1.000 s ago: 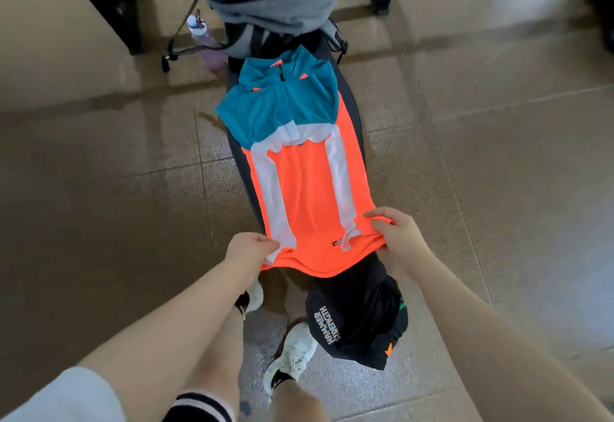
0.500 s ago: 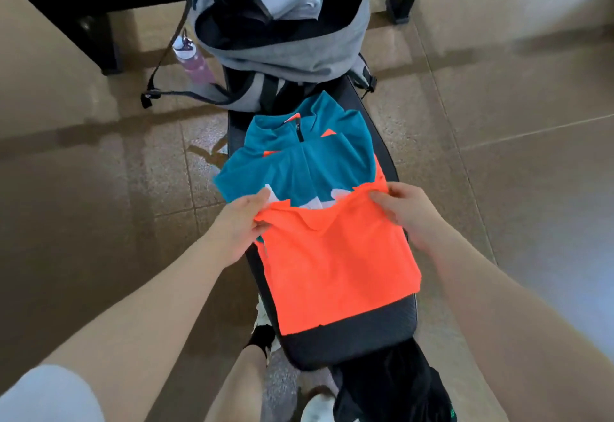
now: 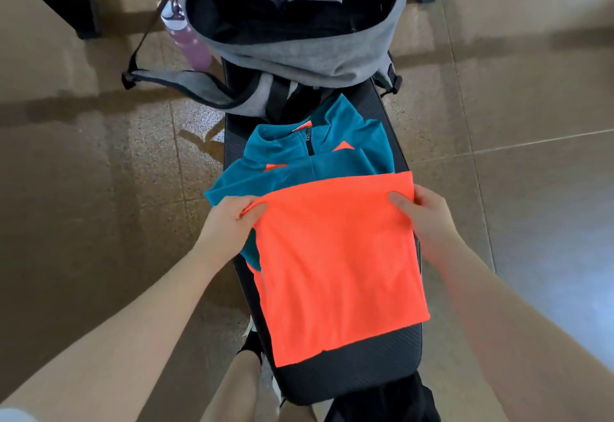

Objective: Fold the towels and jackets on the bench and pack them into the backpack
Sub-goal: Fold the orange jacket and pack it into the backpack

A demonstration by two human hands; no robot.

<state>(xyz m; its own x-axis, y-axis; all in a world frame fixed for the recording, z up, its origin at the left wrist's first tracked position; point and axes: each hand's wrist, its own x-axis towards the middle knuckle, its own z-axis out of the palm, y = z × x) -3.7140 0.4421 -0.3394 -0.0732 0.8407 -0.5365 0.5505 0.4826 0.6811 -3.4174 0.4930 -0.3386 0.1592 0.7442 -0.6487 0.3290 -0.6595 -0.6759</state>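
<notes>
An orange and teal jacket lies on the narrow black bench, its orange lower half doubled up over the teal chest. My left hand pinches the folded hem at its left corner. My right hand pinches the right corner, thumb on top. Past the teal collar, at the bench's far end, stands the grey backpack, its mouth wide open with dark and white cloth inside.
A purple water bottle sits in the backpack's left side pocket, and a strap hangs off the left. A black garment dangles at the bench's near end. My legs and a shoe are below. Tiled floor surrounds; black furniture legs stand behind.
Both hands lifted the jacket's orange hem from the near end and carried it forward over the chest, folding the jacket in half. The view moved closer to the backpack.
</notes>
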